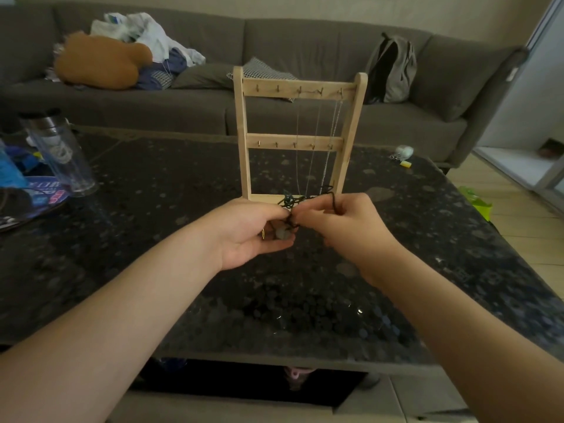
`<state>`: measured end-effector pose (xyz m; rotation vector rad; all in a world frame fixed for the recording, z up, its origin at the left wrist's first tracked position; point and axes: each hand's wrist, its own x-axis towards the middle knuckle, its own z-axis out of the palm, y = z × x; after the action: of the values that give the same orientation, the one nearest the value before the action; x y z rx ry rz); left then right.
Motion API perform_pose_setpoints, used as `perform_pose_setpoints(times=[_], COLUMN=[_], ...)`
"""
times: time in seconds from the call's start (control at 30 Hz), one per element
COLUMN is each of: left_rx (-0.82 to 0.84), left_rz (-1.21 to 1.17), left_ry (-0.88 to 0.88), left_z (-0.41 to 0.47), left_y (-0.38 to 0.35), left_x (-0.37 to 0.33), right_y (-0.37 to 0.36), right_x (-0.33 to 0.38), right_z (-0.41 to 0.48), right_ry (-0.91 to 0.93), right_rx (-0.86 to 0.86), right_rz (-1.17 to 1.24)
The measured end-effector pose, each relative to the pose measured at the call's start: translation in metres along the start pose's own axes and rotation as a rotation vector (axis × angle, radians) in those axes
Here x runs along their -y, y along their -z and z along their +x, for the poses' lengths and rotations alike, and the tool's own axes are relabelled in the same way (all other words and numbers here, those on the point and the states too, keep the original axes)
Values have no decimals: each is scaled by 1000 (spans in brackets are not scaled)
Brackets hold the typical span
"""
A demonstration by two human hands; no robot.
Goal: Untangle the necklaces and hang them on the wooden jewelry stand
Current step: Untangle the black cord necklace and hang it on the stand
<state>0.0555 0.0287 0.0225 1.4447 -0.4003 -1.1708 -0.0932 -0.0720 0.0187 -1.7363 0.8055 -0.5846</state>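
A wooden jewelry stand [244,138] stands upright in the middle of the dark stone table [152,239], with two rows of small hooks. Thin silver chains [317,138] hang from hooks on the right of its top bar. Just in front of the stand's base, both my hands hold a tangled black cord necklace [289,203]. My left hand [250,230] pinches the knot and cups a pale grey pendant [282,233]. My right hand [341,221] pinches a loop of the black cord, held a little higher. Part of the tangle is hidden by my fingers.
A clear plastic bottle [58,151] and blue items sit at the table's left edge. Small white and yellow objects [404,154] lie at the far right corner. Behind the table runs a grey sofa [305,47] with clothes, a brown cushion and a grey backpack [392,68].
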Motion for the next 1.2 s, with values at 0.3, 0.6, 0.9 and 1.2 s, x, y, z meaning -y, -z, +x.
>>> perform_pose_setpoints(times=[0.3,0.6,0.9,1.2], left_rx=[-71,-120,-15,6], left_rz=[242,304,151,-142], left_ry=[-121,-173,-36,80], left_z=[7,7,3,-4], left_y=[4,5,1,-1], left_x=[5,4,3,-2], right_y=[2,1,0,0], right_x=[-13,-8,-8,-5], right_z=[6,9,8,5], right_ry=[470,149,37,59], right_rx=[-22,-32,74,10], right_rz=[-547,-198,239,174])
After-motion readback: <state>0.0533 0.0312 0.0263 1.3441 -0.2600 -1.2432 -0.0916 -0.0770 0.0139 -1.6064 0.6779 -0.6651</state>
